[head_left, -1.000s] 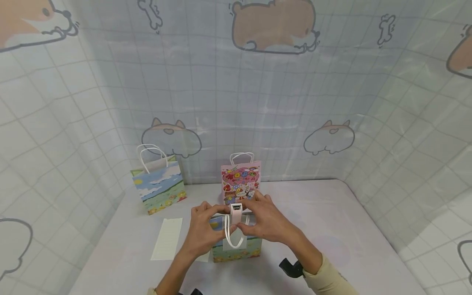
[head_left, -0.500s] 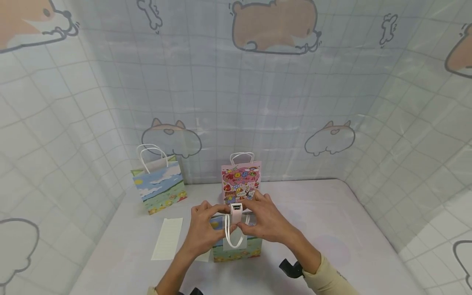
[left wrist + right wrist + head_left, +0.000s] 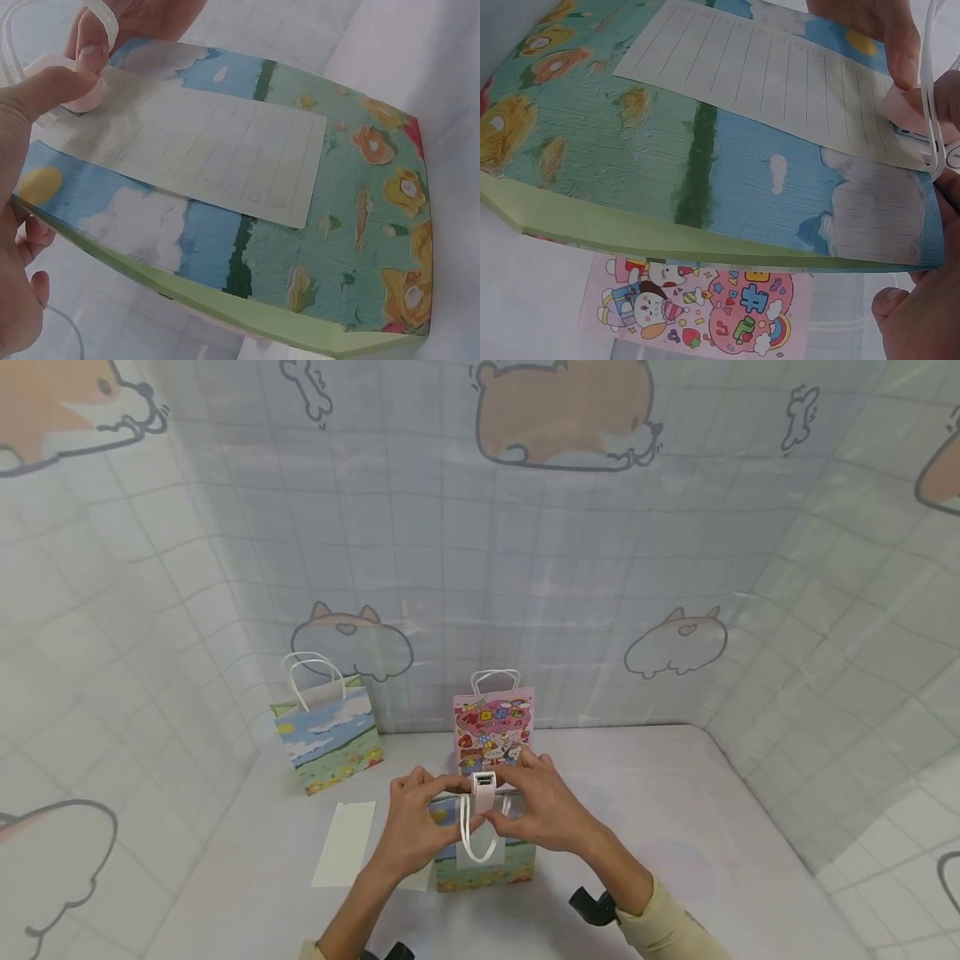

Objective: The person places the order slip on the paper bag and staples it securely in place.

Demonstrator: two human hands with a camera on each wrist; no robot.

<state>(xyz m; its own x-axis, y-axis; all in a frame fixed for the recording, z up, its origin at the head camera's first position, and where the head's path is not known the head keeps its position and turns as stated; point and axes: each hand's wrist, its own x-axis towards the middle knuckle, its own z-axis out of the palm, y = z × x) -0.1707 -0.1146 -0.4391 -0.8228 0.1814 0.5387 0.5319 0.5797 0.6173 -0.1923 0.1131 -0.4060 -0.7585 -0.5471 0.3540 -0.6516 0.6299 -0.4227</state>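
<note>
Both hands meet at the top edge of a paper gift bag (image 3: 520, 864) printed with a blue sky and a flowery meadow. Between them is a small pink-and-white stapler (image 3: 484, 795), straddling that edge. My left hand (image 3: 411, 828) pinches it from the left, thumb low and index finger high. From the other side my right hand (image 3: 546, 808) pinches it the same way. A lined paper slip (image 3: 217, 146) lies flat against the bag's front, its upper end under the stapler. The white rope handle (image 3: 480, 858) hangs down over the slip.
Another sky-and-meadow bag (image 3: 330, 731) stands at the back left. A pink cartoon bag (image 3: 495, 718) stands behind the hands. One lined slip (image 3: 345, 845) lies on the white table (image 3: 630, 777) to the left, and part of another (image 3: 417, 880) shows beside the held bag.
The head view has shifted very slightly. Both hands keep their pinch on the stapler, and the bag and slip stay in place.
</note>
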